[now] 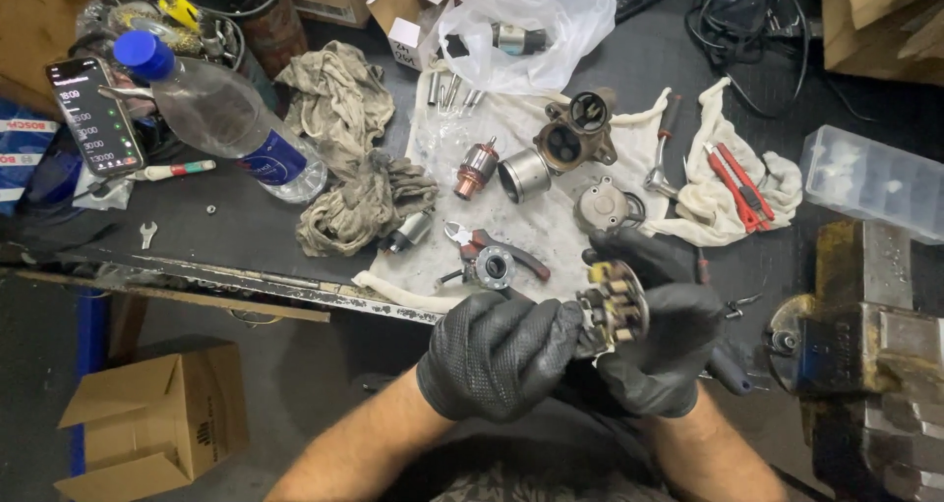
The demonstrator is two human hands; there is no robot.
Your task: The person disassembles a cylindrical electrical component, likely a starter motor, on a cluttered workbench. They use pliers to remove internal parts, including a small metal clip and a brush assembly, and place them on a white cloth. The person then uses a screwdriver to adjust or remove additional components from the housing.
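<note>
Between both gloved hands, at the near edge of the counter, sits a round brush-holder assembly with coppery contacts facing up; left hand closed on its left rim, right hand wrapped around the right side and underside, both grips shut on the part, likely to keep the face tilted toward the eye and steady for close work.

Just beyond the grip, on a stained white cloth spread to catch small pieces: red-handled pliers beside a round housing piece; farther out, a copper-wound armature, a plain metal sleeve, a rusty cast body with two bores, and a grey domed end cap; all laid apart from one another, seemingly so each stays findable.

To the right of the grip, a ratchet wrench and red cutters on a white rag; farther right, a clear plastic box and a worn bench vise.

To the left of the grip, well apart: crumpled grey rags, a water bottle lying on its side with a blue cap, a phone propped with lit screen; below the counter edge, an open cardboard box on the floor.

Far beyond the grip, a white plastic bag holding another metal part.
</note>
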